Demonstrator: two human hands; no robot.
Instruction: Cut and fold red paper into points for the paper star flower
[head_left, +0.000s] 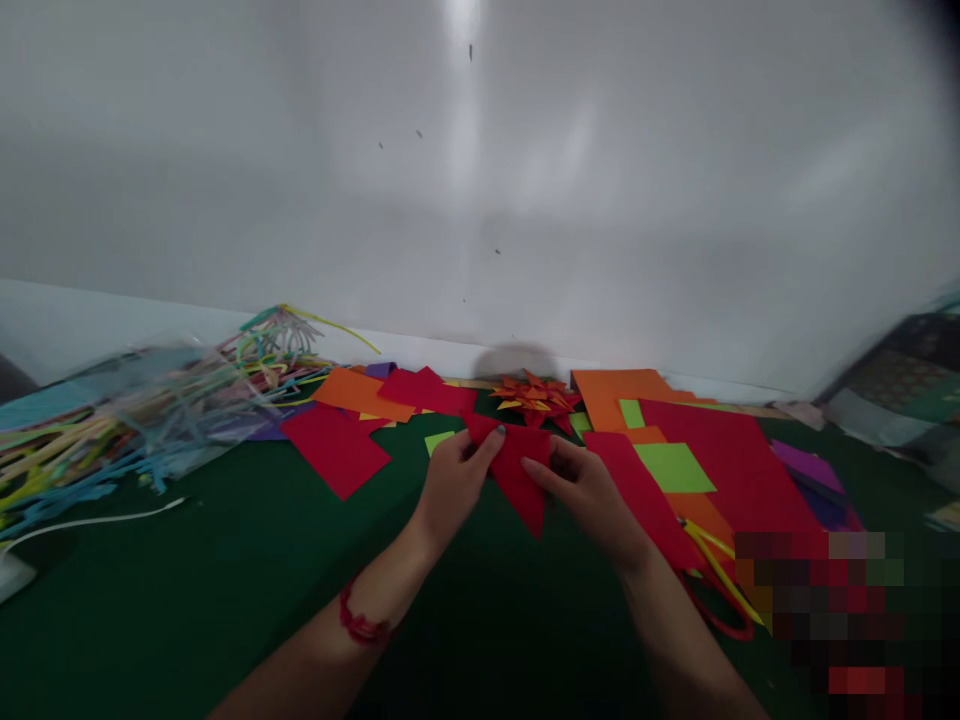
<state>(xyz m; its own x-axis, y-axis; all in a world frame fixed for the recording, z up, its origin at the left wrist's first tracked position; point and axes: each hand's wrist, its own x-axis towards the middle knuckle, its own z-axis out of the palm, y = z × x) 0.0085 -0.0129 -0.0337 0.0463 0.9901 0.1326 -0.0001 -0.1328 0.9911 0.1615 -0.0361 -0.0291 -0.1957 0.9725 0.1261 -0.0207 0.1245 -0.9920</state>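
Observation:
A piece of red paper, folded to a triangle with its point hanging down, is held up over the green table. My left hand pinches its upper left part, thumb in front. At the right edge my right hand grips the same paper between thumb and fingers. Just behind the paper lies a layered paper flower in orange and red with some yellow. Beside my right forearm are scissors with red handles and a pencil-like yellow stick.
Red paper sheets and an orange sheet lie left of centre. More orange paper, a large red sheet and a green square cover the right. Coloured pipe cleaners and a white cable are at far left. A white wall stands behind.

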